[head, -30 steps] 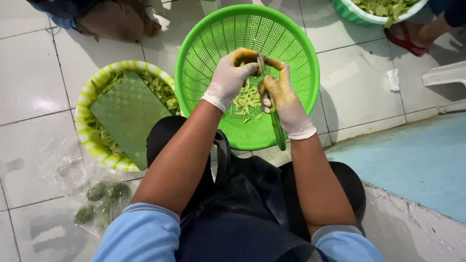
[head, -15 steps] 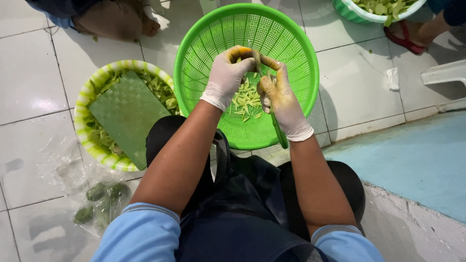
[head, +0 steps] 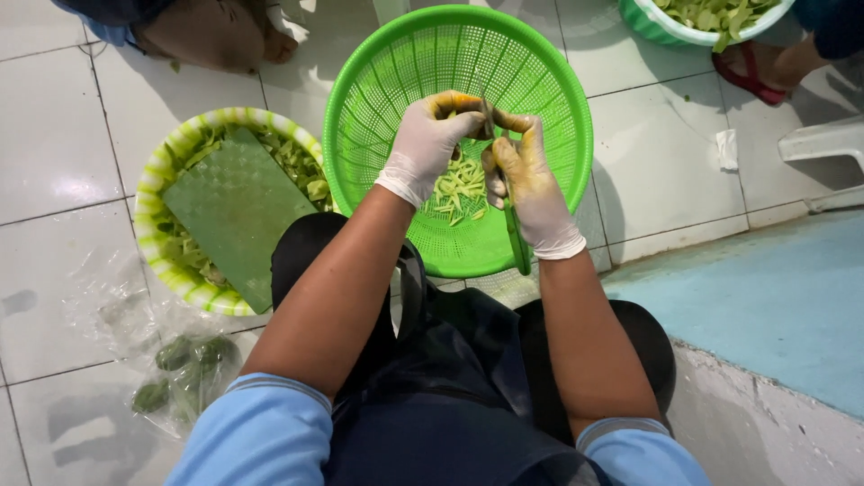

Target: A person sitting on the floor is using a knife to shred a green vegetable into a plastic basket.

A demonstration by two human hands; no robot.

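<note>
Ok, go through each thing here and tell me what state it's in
Left hand: gloved, gripping a small fruit.
Right hand: gloved, gripping a peeler.
Basket: upright, a few green strips at the bottom.
Bowl: holds green pieces, board lying across it.
Bag: on the floor, holding whole green fruit.

- Left hand [head: 430,142]: thin whitish disposable glove, snug to the wrist, cuff rolled into a slight rim; fingertips stained yellow-orange.
- Right hand [head: 529,184]: the same kind of glove, stained far more heavily, with yellow smears across the back and fingers; cuff ends at the wrist.
- Forearms: bare from glove cuff up to the sleeve.
- Sleeves [head: 261,423]: short, light blue, each with a narrow darker band at the hem.
- Apron [head: 432,396]: dark navy, smooth and faintly glossy, creased in folds over the lap.
- Trousers [head: 306,247]: black, showing at both knees.
</note>
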